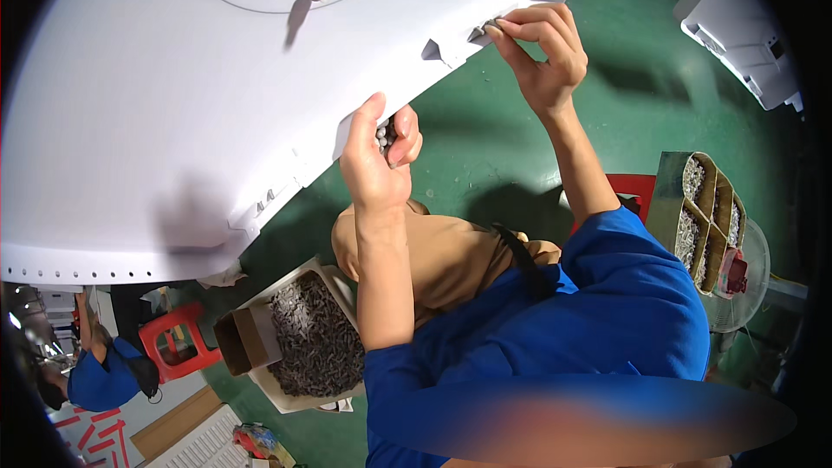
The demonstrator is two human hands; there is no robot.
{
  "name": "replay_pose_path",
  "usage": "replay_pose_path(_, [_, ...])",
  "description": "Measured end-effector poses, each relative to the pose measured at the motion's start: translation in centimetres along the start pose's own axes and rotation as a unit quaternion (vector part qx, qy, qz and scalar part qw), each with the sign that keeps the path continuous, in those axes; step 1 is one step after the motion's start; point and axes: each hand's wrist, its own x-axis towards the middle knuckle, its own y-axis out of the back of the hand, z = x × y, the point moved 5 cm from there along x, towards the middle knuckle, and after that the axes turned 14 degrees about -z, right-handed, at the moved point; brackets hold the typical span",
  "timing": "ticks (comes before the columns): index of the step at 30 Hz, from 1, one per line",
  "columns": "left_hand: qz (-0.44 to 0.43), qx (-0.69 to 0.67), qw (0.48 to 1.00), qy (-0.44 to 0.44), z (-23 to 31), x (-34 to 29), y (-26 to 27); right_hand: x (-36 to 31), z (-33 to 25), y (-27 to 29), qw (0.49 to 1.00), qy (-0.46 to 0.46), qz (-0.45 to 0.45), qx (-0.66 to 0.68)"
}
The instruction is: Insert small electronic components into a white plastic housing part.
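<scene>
A large white plastic panel (217, 113) fills the upper left, its near edge running diagonally up to the right. My left hand (379, 156) is at that edge, fingers curled around several small grey pieces (382, 136), with the thumb up by the panel. Higher on the right, my right hand (546, 56) pinches a small grey piece (490, 25) between thumb and fingers, touching the panel's edge. Next to that spot, a small tab (442, 52) juts from the edge. Farther down the same edge sit small grey fittings (265, 200). The exact kind of the grey pieces cannot be made out.
Below left, a white bin (260, 374) holds many dark grey pieces, with an open cardboard box (240, 341) at its side. A divided box (712, 234) of light pieces stands right, near a fan (752, 282). Red stools (178, 342) and another person (108, 377) are around.
</scene>
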Motion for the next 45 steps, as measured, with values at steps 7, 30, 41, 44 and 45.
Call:
replay_pose_path(7, [0.015,0.009,1.0,-0.024,0.3,-0.3,1.0,0.6,-0.8,-1.7,0.998,-0.045,-0.025,-0.031])
replay_pose_path(30, [0.109,0.065,0.992,-0.024,-2.2,-0.7,-1.0,2.3,-9.4,-0.9,0.943,-0.02,-0.325,0.07])
replay_pose_path(41, [0.057,0.054,0.997,-0.009,-4.0,1.1,-3.9,2.2,-6.7,0.8,0.919,-0.05,-0.386,0.068])
replay_pose_path(44, [0.053,0.028,0.998,-0.007,-4.7,1.6,-4.7,2.1,-6.3,2.2,0.93,-0.079,-0.355,0.051])
replay_pose_path(45, [0.052,0.02,0.998,-0.008,-4.8,1.7,-5.0,2.0,-6.1,2.9,0.938,-0.089,-0.331,0.041])
